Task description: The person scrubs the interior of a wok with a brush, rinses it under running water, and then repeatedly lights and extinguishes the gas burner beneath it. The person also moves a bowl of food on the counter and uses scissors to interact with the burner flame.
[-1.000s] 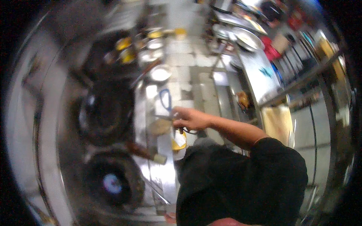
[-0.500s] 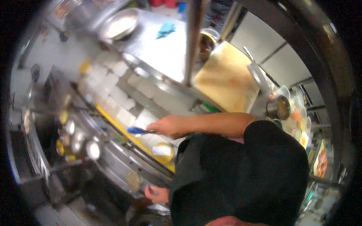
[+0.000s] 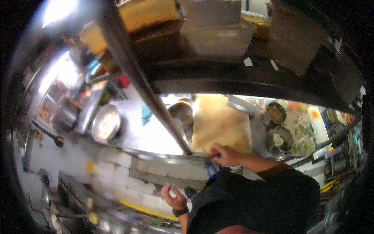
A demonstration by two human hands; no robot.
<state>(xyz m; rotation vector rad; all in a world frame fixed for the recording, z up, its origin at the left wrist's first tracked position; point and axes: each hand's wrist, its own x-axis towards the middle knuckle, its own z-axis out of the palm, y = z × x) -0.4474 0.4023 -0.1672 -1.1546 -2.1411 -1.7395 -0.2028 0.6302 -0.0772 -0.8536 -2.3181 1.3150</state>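
Observation:
My right hand (image 3: pixel 224 155) is closed around a tool with blue loops (image 3: pixel 212 170), beside the near edge of a large yellowish cutting board (image 3: pixel 220 124). The blue loops hang below the fist, and a thin pale tip shows faintly above it. Blur hides the tool's exact kind. My left hand (image 3: pixel 174 197), with a dark band at the wrist, is held out over the tiled floor. Its fingers are loosely bent and apart, with nothing in them. A wide metal blade (image 3: pixel 240 105) lies at the board's far right corner.
Right of the board stand two pots (image 3: pixel 283 139) and several clear tubs (image 3: pixel 302 130). A metal bowl (image 3: pixel 106 123) and a teal cloth (image 3: pixel 146 114) lie on the left counter. A metal post (image 3: pixel 132 70) rises at the counter edge, under a loaded shelf (image 3: pixel 233 87).
My view has swung toward the counter. The right hand has come from over the floor to the board's near edge, still holding the blue-looped tool. The left hand has moved away from the stove side.

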